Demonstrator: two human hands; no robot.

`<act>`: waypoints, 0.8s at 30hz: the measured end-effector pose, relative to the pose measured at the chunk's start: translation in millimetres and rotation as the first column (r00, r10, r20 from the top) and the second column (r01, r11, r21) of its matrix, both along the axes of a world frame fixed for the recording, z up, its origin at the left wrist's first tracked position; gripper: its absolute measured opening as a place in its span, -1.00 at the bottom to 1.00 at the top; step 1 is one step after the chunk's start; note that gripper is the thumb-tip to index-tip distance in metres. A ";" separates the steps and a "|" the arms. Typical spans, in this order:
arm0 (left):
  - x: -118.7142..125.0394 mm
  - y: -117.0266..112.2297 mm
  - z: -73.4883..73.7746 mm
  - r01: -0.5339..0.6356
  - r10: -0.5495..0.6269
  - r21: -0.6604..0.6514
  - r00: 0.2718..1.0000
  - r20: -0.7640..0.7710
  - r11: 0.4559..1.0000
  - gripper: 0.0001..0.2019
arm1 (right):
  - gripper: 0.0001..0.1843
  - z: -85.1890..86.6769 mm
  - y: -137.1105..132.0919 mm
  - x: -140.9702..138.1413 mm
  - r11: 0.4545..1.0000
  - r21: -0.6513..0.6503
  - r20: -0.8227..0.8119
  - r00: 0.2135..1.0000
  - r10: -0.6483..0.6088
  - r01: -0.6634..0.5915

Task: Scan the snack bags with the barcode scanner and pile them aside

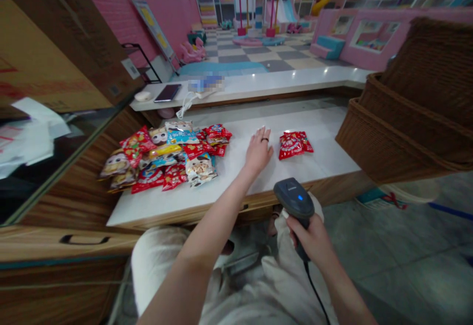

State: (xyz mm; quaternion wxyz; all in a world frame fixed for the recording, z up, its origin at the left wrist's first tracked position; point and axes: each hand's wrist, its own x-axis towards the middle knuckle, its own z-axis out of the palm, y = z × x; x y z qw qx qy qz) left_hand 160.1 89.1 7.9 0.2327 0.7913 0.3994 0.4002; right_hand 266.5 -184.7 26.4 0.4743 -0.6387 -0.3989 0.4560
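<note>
My left hand lies flat on the white counter with its fingers apart, holding nothing, and wears a dark ring. To its left is a heap of colourful snack bags, mostly red, blue and white. Just to its right, a small stack of red snack bags sits apart from the heap, not touching the hand. My right hand grips a black handheld barcode scanner below the counter's front edge, and the scanner's black cable trails downward.
Woven wicker baskets stand at the right end of the counter. A higher white ledge behind it carries a phone and a pixelated white item. A large cardboard box sits at the left, with a play area beyond.
</note>
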 end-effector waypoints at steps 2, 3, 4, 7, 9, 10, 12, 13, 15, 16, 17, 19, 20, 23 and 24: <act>-36.6 14.7 18.0 -0.138 0.137 0.020 0.990 0.008 0.990 -0.34 | -0.60 0.5 1.7 -5.5 0.999 -0.014 -0.010 0.999 0.037 -0.037; -53.3 22.1 26.4 -0.199 0.198 0.023 0.980 0.025 0.980 -0.37 | -0.60 1.0 2.4 -8.6 0.999 -0.017 -0.013 0.999 0.042 -0.043; -68.1 29.0 33.9 -0.254 0.253 0.015 0.966 0.052 0.967 -0.42 | -0.60 1.8 3.0 -11.8 0.999 -0.019 -0.015 0.999 0.046 -0.046; -99.1 43.5 48.3 -0.363 0.370 -0.081 0.924 0.099 0.928 -0.62 | -0.62 5.4 4.2 -19.5 0.999 -0.019 -0.015 0.999 0.046 -0.047; -108.8 47.3 52.2 -0.382 0.398 -0.153 0.914 0.084 0.911 -0.75 | -0.63 8.3 4.5 -21.5 0.999 -0.019 -0.007 0.999 0.047 -0.047; -111.0 47.7 53.4 -0.383 0.400 -0.176 0.913 0.074 0.907 -0.79 | -0.63 9.6 4.5 -21.7 0.999 -0.021 -0.003 0.999 0.044 -0.045; -112.0 46.4 56.1 -0.390 0.409 -0.195 0.910 0.071 0.900 -0.79 | -0.63 11.7 4.3 -21.0 0.999 -0.028 -0.001 0.999 0.041 -0.041; -111.3 44.8 57.9 -0.393 0.415 -0.202 0.906 0.081 0.897 -0.79 | -0.63 12.4 4.0 -20.7 0.999 -0.029 0.001 0.999 0.038 -0.038; -108.5 39.1 62.1 -0.385 0.426 -0.229 0.889 0.166 0.894 -0.79 | -0.62 13.1 3.2 -20.4 0.999 -0.023 0.002 0.999 0.033 -0.033; -106.6 34.6 63.8 -0.375 0.427 -0.241 0.877 0.219 0.895 -0.79 | -0.63 13.2 2.8 -20.7 0.999 -0.018 0.001 1.000 0.030 -0.030; -104.6 28.7 64.5 -0.357 0.422 -0.253 0.862 0.281 0.899 -0.79 | -0.63 13.2 2.4 -21.1 0.999 -0.013 -0.002 1.000 0.030 -0.030; -100.1 12.7 61.4 -0.277 0.391 -0.302 0.811 0.435 0.912 -0.81 | -0.64 12.9 1.8 -22.5 0.999 -0.011 -0.009 0.999 0.038 -0.038; -97.7 2.6 56.9 -0.215 0.377 -0.348 0.772 0.512 0.912 -0.83 | -0.64 12.7 1.5 -23.2 0.999 -0.010 -0.011 0.999 0.038 -0.038; -91.1 -32.2 33.4 0.051 0.428 -0.546 0.560 0.709 0.837 -0.87 | -0.64 11.0 1.0 -25.3 0.999 -0.003 -0.006 0.999 0.034 -0.034; -89.4 -43.7 23.7 0.124 0.474 -0.603 0.502 0.723 0.788 -0.85 | -0.64 10.0 0.9 -26.0 0.999 -0.002 -0.005 0.999 0.037 -0.037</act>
